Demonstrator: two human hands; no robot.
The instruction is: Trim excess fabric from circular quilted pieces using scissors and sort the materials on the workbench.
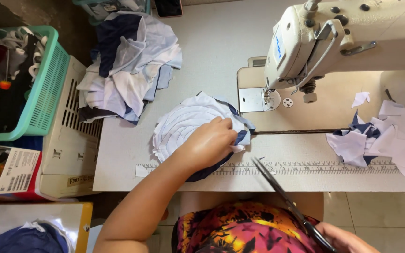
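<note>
Resting under the left hand (pixel 210 140)'s clenched grip, the round fabric stack (pixel 183 124); right hand (pixel 345 240) grasps scissors (pixel 284 201).

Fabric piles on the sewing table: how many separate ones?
3. A stack at the back left, the round piece under the left hand, scraps at the right. More may lie off-frame.

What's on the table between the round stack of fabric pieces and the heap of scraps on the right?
In the head view, only bare table and its ruler strip, with the scissors' tips reaching in.
</note>
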